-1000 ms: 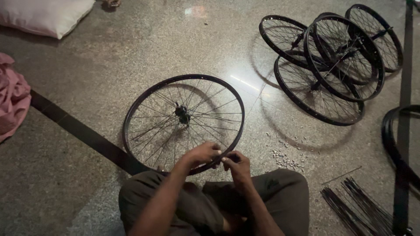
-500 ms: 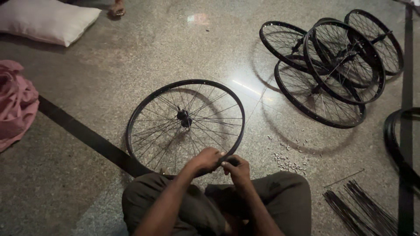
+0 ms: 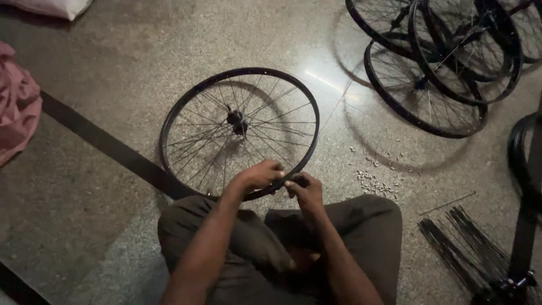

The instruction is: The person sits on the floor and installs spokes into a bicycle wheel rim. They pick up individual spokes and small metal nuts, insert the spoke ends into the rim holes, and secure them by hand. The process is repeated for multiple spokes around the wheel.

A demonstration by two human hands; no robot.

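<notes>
Dim indoor light; overhead glare on the floor [image 3: 330, 85]; soft shadows; slight blur.

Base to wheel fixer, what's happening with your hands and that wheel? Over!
Left hand and right hand both gripping near rim of spoked wheel. Wheel flat on floor. Small metal bits scattered right; nothing blocking.

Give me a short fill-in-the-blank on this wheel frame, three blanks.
1. Both hands, left hand and right hand, work at the near ____ of the wheel.
2. The bundle of loose spokes lies on the person's ____ side.
3. The small scattered nipples lie on the ____.

Missing words: rim; right; floor
</notes>
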